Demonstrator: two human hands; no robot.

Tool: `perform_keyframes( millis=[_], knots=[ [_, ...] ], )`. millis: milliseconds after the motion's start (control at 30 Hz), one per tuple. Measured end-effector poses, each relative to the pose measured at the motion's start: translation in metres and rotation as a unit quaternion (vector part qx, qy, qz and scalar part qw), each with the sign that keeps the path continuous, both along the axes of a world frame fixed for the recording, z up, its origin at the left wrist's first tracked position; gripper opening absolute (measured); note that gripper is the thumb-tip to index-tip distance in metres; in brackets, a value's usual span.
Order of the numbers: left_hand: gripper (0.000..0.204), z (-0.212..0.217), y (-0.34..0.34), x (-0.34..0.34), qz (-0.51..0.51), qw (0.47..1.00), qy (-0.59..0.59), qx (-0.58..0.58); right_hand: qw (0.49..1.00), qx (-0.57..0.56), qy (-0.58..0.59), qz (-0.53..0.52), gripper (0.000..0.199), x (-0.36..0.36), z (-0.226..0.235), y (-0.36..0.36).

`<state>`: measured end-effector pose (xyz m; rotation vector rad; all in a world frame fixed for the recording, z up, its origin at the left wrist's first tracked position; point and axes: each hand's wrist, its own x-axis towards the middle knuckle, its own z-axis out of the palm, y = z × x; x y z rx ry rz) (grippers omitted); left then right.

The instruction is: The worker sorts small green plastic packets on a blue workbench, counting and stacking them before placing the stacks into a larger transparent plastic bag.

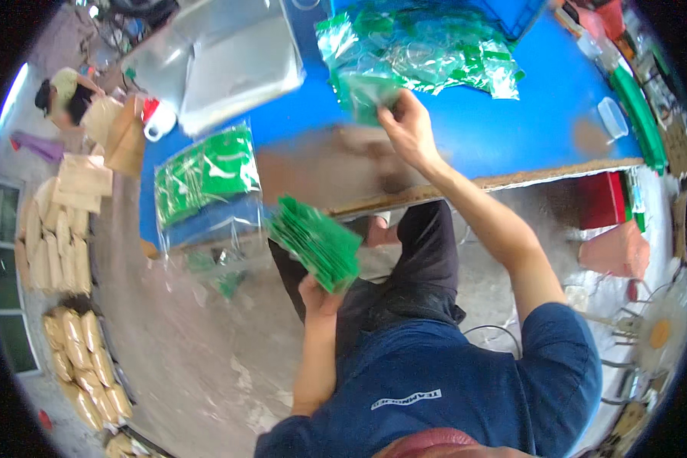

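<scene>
Through the head view I see the left hand [322,296] gripping a stack of green packets [317,243] by the blue table's [511,137] worn edge; the right hand [408,130] pinches a filmy packet [366,95] beside a glossy pile [443,57]. Brown bundles [84,359] line the concrete floor [198,343], leftward.

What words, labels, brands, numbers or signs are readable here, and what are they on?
Dark blue shirt: a pale label with printed lettering; I won't copy its wording.
Bagged green bundle: pale marks, no readable text.
Green stack in the left hand: too blurred to read.
Shiny green packets: no readable text.
</scene>
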<state>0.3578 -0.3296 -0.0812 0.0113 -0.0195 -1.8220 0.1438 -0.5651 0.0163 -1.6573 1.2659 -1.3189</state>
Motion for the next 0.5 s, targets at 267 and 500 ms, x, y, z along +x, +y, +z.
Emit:
perform_keyframes(
  millis=[267, 500],
  knots=[
    [0.065, 0.007, -0.025, -0.025, 0.076, 0.984, -0.142, 0.077, 0.973, 0.140, 0.131, 0.126, 0.056, -0.005, -0.001, 0.057],
    [0.058, -0.003, 0.004, -0.018, 0.057, 0.979, -0.125, 0.150, 0.823, -0.170, 0.538, 0.057, 0.067, -0.037, -0.033, -0.063]
  ],
)
